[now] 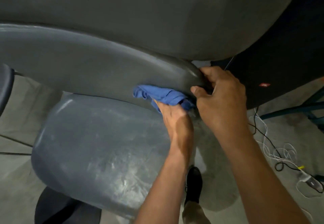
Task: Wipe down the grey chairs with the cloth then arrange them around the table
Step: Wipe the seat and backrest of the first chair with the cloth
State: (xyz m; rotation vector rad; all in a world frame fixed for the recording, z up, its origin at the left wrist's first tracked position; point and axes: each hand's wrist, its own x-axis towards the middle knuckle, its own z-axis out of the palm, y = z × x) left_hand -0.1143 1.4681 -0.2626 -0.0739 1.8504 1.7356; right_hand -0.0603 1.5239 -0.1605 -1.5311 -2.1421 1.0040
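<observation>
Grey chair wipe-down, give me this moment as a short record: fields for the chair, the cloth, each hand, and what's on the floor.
chair: grey chair, curved backrest above a scuffed seat
cloth: blue cloth, bunched against the backrest's lower right edge
left hand: left hand holds the cloth against the backrest
right hand: right hand grips the backrest's right end
floor: tangled cables at the right; black shoe beside the seat
nearby: black speaker with a red logo, right of the chair
</observation>
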